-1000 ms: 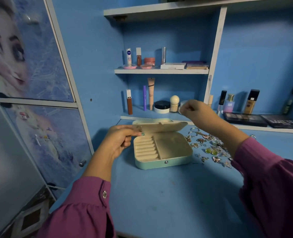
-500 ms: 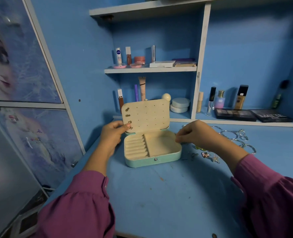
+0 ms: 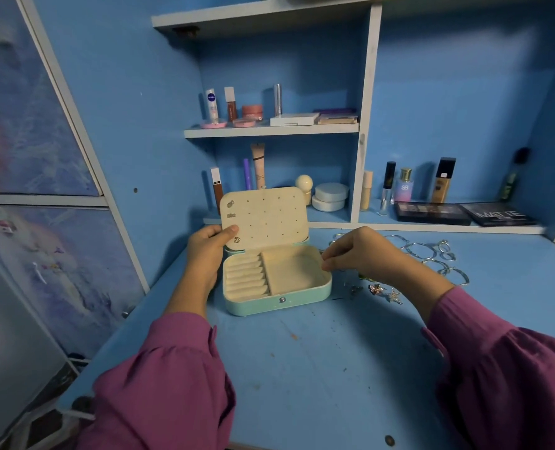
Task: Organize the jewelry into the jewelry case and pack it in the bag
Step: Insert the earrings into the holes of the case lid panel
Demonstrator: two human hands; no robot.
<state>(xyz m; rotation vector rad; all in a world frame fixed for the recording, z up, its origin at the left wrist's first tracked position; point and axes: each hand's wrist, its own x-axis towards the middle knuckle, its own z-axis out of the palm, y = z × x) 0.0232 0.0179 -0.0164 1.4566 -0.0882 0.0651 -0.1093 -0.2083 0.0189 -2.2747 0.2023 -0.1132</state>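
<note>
Blue walls and white-edged shelves surround a blue tabletop (image 3: 302, 368) where a mint-green jewelry case (image 3: 277, 280) sits open. Its cream lid panel (image 3: 264, 217) stands upright, dotted with small holes, and a few small gold earrings (image 3: 231, 209) are pinned along the panel's left edge. The base has a row of padded ring slots on the left and a plain compartment on the right.

The left hand (image 3: 209, 246) holds the lid's lower left corner, thumb pressed on the front of the panel and fingers behind it. The right hand (image 3: 354, 254) hovers at the case's right rim with fingertips drawn together as if pinching; whether something small sits between them cannot be told. Both arms wear purple sleeves.

To the right of the case, loose jewelry lies on the tabletop: silver hoops and bangles (image 3: 422, 251) farther back and small sparkly pieces (image 3: 383, 290) nearer the front. Makeup bottles, tubes, jars and two dark palettes (image 3: 464, 214) line the shelves behind
</note>
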